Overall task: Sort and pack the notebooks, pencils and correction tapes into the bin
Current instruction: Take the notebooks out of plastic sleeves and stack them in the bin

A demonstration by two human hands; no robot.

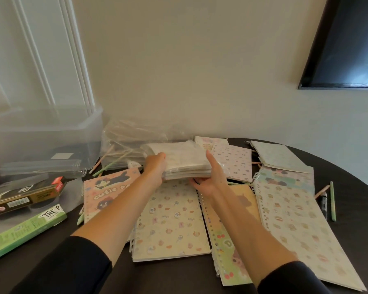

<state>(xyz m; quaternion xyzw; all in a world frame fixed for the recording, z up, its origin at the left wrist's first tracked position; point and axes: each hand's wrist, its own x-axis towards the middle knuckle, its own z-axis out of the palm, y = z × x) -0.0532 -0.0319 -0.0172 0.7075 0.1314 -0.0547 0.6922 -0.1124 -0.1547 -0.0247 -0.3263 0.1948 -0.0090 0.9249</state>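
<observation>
fingers: left hand (155,166) curls round the left edge of a stack of small plastic-wrapped notebooks (185,160); right hand (211,177) grips its right edge, thumb up, fingers beneath.
stack: mid-table, right of the bin, over the spread notebooks.
open room: bare tabletop at near left and far right, where a green pencil (333,200) lies near the rim.
containers: clear plastic bin (51,128) far left, something dark showing through its wall; crumpled clear bag (125,141) beside it holds pencils.
surface: round dark table (359,200), pastel spiral notebooks (170,219) scattered.
room: white panelled door (30,49), beige wall, dark screen (348,43).
</observation>
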